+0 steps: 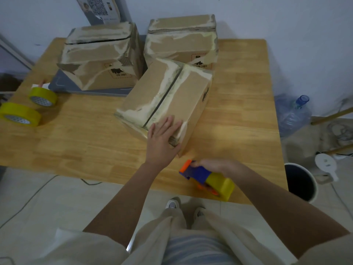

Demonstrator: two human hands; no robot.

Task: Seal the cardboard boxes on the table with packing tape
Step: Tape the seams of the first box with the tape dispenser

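Head view: your left hand [162,139] lies flat, fingers straight, on the near corner of the cardboard box [168,98] lying at an angle mid-counter. Your right hand [215,166] has its grip curled round the tape dispenser [207,178], held near the wooden counter [238,111] front edge. Two more boxes [101,56] [181,39] stand behind; two yellow tape rolls [43,96] [20,114] lie far left.

I see matt brown cardboard boxes [168,96] with rough, torn tape residue, a smooth, lightly glossy wooden table [76,138], a plastic tape dispenser [206,178], and glossy yellow tape rolls [21,113].
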